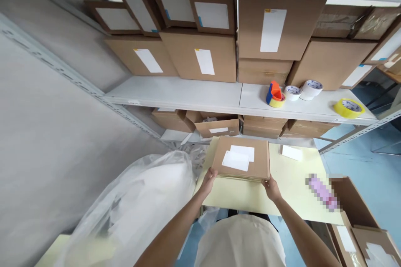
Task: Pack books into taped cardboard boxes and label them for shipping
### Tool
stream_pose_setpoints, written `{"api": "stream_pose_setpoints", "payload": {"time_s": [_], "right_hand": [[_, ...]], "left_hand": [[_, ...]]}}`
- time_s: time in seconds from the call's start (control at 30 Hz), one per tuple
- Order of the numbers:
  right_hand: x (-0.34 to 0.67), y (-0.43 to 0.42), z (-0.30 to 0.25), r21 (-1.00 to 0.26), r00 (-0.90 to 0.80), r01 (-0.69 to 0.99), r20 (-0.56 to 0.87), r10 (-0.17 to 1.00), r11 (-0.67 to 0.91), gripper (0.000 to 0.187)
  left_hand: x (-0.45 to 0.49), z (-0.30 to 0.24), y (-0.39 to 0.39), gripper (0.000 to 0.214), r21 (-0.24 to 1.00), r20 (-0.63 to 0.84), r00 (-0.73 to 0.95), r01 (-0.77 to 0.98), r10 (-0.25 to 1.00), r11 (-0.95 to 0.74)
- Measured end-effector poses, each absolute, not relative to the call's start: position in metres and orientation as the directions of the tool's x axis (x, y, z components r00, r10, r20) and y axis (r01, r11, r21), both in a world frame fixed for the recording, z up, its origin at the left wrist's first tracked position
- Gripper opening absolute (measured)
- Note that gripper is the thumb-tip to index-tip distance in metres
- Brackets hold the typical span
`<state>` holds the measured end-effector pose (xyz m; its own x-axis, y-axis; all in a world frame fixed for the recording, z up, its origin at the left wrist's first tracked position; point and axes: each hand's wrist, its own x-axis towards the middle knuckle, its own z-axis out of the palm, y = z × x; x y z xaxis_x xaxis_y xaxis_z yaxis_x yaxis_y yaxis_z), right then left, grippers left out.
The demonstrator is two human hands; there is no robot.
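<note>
Pale garment (241,242) is filling the near edge. Left hand (208,181) and right hand (272,187) are curling part-closed; I'm gripping the flat cardboard box (260,158) by opposite near corners over the worktop (291,187), probably balancing it.

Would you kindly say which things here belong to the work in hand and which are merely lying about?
Apparently in use:
labelled cardboard, held by left hand and right hand
yellow table beneath

Apparently lying about:
tape dispenser
white tape rolls
yellow tape roll
</note>
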<state>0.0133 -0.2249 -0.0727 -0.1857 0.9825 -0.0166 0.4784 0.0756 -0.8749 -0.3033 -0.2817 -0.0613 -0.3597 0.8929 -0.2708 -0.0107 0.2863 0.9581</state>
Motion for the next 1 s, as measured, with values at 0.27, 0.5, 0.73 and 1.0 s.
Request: {"api": "stream_pose_setpoints", "payload": {"time_s": [0.27, 0.5, 0.73, 1.0], "right_hand": [[0.038, -0.235, 0.003, -0.774, -0.027, 0.631, 0.028, 0.999, 0.039, 0.054], [0.026, -0.224, 0.051, -0.605, 0.039, 0.789, -0.130, 0.991, -0.110, 0.055], [0.016, -0.214, 0.029, -0.484, 0.061, 0.847, -0.318, 0.946, -0.218, 0.054], [0.011, -0.196, 0.026, -0.425, 0.049, 0.881, -0.358, 0.932, -0.209, 0.054]], "left_hand": [[-0.301, -0.005, -0.282, 0.063, 0.974, -0.044, -0.335, 0.195, 0.941, 0.115], [-0.294, 0.015, -0.262, 0.038, 0.936, -0.061, -0.341, 0.306, 0.938, 0.173], [-0.296, 0.001, -0.249, 0.032, 0.792, -0.191, -0.323, 0.507, 0.927, 0.340], [-0.289, -0.008, -0.246, 0.043, 0.696, -0.141, -0.364, 0.624, 0.921, 0.354]]}}
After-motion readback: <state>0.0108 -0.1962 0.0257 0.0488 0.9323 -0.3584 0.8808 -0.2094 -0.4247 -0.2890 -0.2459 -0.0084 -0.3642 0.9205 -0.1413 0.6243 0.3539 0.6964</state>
